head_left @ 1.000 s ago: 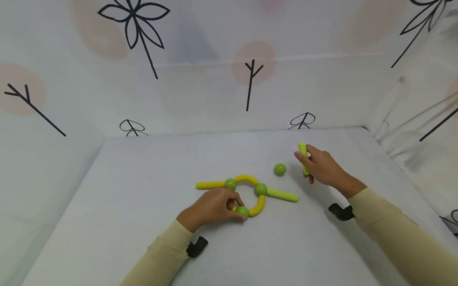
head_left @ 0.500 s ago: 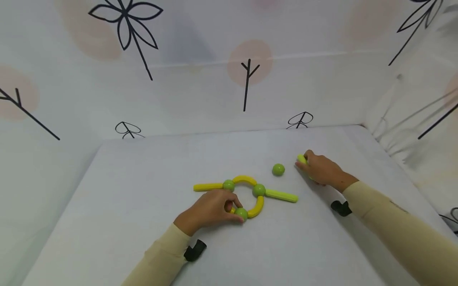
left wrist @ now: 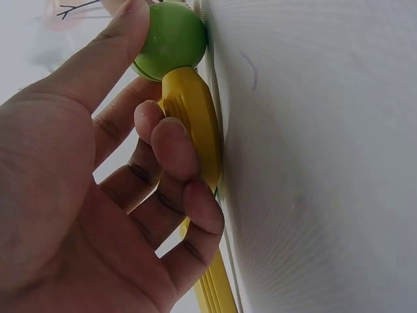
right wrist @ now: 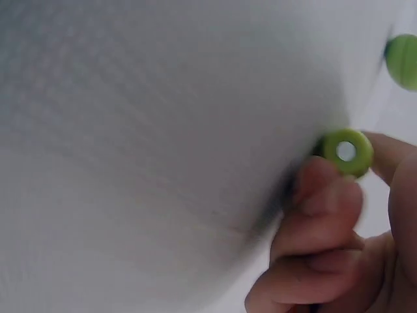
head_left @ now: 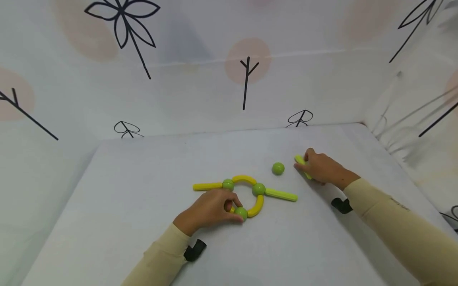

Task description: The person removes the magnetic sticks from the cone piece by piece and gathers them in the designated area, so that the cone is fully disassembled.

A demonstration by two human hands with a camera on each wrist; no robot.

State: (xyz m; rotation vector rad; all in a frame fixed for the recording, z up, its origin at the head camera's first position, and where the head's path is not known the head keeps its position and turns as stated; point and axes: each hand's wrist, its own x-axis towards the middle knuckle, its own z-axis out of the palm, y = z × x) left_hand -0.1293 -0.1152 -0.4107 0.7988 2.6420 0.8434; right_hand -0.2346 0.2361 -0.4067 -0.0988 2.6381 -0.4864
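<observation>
The left hand (head_left: 211, 208) pinched the near ball (head_left: 241, 214) between thumb and index finger, while its other fingers curled beside the left arc (left wrist: 192, 107), which met that ball. The left arc was yellow and mostly hidden by the hand in the head view.

The right hand (head_left: 323, 169) grasped a lime rod (head_left: 300, 160), its far end showing past the thumb and finger. Seen from the right wrist, the rod's other end was round with a pale, shiny centre. The rod lay close to the tabletop (head_left: 143, 167); whether it touched could not be told. Just beside it, to the left, sat the loose ball (head_left: 278, 168), apart from the joined pieces.

Those pieces formed a ring: the upper arc (head_left: 245, 178) linked the left ball (head_left: 228, 184) with the right ball (head_left: 259, 189), and the right arc (head_left: 257, 207) ran from there down to the near ball. A yellow rod (head_left: 207, 186) stuck out leftward from the left ball, and a green rod (head_left: 281, 195) rightward from the right ball.

A white backdrop (head_left: 193, 99) with black plant drawings stood behind. Both sleeves (head_left: 400, 226) were beige.
</observation>
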